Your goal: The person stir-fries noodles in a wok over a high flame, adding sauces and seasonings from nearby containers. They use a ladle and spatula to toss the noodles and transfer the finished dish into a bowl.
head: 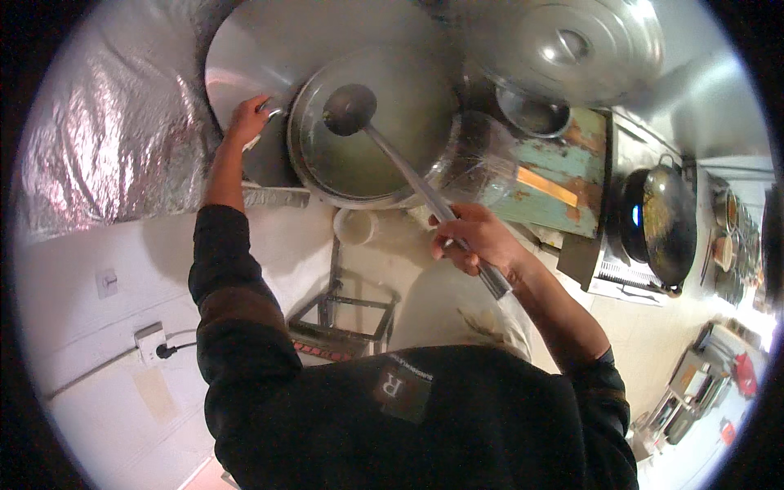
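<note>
My right hand (474, 239) grips the long metal handle of a ladle (350, 110), whose dark bowl is over a large metal stockpot (297, 156) of cloudy, greenish liquid (404, 122). Whether the bowl touches the liquid I cannot tell. To the left of the pot, my left hand (248, 119) is closed around a small metal handle near a large shiny metal sheet or lid (251, 52); what the handle belongs to is unclear. Against the pot's right side is a clear plastic bag or cover (490, 162), with a wire whisk's wooden handle (547, 185) sticking out.
A big round metal lid (566, 49) and a small pot (534, 116) lie at the upper right. Beyond a worn green board (563, 159), a wok (664, 226) with food stands on a stove. Below are a white bucket (355, 226) and a metal-framed stand (343, 334). Foil (116, 122) covers the left side.
</note>
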Demonstrator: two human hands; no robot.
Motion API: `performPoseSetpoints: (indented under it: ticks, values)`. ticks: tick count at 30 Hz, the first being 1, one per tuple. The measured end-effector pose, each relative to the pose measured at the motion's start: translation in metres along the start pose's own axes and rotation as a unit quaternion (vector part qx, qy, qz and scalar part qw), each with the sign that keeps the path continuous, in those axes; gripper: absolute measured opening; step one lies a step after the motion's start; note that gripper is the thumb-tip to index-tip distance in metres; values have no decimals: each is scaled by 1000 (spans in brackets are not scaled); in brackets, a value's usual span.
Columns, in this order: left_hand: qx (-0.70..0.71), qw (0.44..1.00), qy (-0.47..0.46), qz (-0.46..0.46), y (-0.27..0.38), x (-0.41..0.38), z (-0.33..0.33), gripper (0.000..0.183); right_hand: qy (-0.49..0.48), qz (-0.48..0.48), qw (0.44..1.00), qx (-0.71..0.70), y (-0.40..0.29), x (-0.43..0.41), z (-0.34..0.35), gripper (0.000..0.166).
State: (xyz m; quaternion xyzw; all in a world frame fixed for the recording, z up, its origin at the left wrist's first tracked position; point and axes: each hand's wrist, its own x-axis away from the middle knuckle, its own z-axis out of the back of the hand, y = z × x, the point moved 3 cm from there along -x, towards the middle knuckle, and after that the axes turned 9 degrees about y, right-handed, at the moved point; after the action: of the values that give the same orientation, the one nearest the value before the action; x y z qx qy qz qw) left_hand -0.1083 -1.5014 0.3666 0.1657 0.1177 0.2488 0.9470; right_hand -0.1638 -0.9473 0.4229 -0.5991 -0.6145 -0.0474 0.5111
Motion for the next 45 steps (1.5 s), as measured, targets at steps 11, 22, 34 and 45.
performPoseSetpoints:
  ticks: [11, 22, 34, 45]
  values:
    - [224, 917, 227, 237, 77, 108, -97, 14, 112, 64, 984, -123, 39, 213, 161, 30]
    - [228, 920, -175, 266, 311, 393, -316, 25, 435, 125, 886, -104, 83, 386, 386, 22]
    - [342, 924, 43, 167, 424, 223, -207, 19, 590, 115, 354, 717, 132, 330, 500, 43]
    - [631, 715, -101, 285, 604, -111, -256, 25, 349, 204, 586, 702, 41, -114, 343, 60]
